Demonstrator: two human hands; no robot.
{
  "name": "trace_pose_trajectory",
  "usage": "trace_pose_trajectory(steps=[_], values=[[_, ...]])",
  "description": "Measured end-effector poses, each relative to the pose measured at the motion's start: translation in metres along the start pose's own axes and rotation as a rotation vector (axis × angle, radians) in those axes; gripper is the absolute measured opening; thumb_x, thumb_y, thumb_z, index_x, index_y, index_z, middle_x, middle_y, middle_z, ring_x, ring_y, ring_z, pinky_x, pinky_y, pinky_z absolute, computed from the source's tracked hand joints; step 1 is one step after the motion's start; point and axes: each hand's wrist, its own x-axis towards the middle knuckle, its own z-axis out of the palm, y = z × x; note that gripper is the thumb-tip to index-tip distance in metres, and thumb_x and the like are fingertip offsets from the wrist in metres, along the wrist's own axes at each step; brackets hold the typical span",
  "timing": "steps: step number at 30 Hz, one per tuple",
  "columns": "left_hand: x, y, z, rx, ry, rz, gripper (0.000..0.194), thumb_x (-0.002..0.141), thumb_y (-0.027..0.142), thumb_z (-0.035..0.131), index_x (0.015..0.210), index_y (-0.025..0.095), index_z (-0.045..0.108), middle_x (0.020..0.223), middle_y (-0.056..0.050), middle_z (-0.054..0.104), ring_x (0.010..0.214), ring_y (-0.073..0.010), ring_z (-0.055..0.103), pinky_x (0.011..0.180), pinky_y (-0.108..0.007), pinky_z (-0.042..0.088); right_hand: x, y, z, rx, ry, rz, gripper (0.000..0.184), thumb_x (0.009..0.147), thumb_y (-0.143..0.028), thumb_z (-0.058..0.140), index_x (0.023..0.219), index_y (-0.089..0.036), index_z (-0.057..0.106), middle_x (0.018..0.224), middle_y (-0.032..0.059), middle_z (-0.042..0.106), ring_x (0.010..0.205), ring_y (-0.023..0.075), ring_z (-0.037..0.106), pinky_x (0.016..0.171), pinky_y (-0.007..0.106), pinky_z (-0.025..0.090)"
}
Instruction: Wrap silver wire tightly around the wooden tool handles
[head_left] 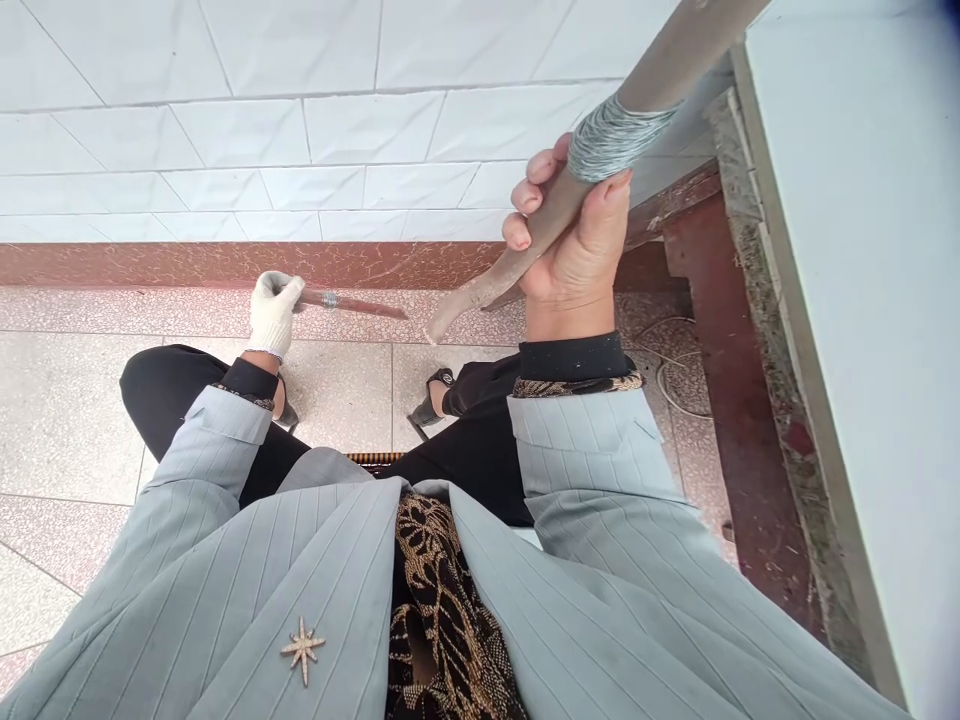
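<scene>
- While my right hand [576, 258] grips the wire-bound stick [619, 140], upper right, I'd steady it.
- My gloved left hand [271, 315] pinches the reddish rod [361, 304], centre-left; I'd angle it clear.

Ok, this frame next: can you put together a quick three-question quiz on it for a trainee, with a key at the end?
1. Which hand wears the white glove?

2. True or false: the curved tip of the thick wooden stick touches the thinner reddish-brown stick.

3. The grey winding on the thick wooden stick sits:
a) at its curved tip
b) right next to the fingers that grip it
c) between those fingers and the curved tip

Key:
1. The left hand; the right hand is bare.
2. False; a gap shows between them.
3. b
</scene>
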Motion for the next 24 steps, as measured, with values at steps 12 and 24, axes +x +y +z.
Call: trace_pose_trajectory(steps=[12,24], values=[[-0.030,0.025,0.027,-0.147,-0.761,0.075,0.053,0.080,0.045,0.083,0.125,0.022,0.066,0.122,-0.010,0.072,0.125,-0.0288,0.065,0.113,-0.047,0.049,-0.002,0.062,0.077,-0.133,-0.302,0.379,0.044,0.071,-0.060,0.091,0.080,-0.021,0.072,0.070,-0.0002,0.066,0.060,0.0109,0.054,0.049,0.023,0.044],[-0.037,0.072,0.033,0.059,-0.873,-0.037,0.023,0.095,0.040,0.069,0.094,0.018,0.071,0.057,0.005,0.044,0.048,-0.0077,0.036,0.047,-0.022,0.031,0.030,0.036,0.045,-0.304,-0.168,0.352,0.054,0.083,-0.071,0.078,0.096,-0.020,0.070,0.067,0.0019,0.061,0.057,0.0131,0.052,0.049,0.028,0.043]])
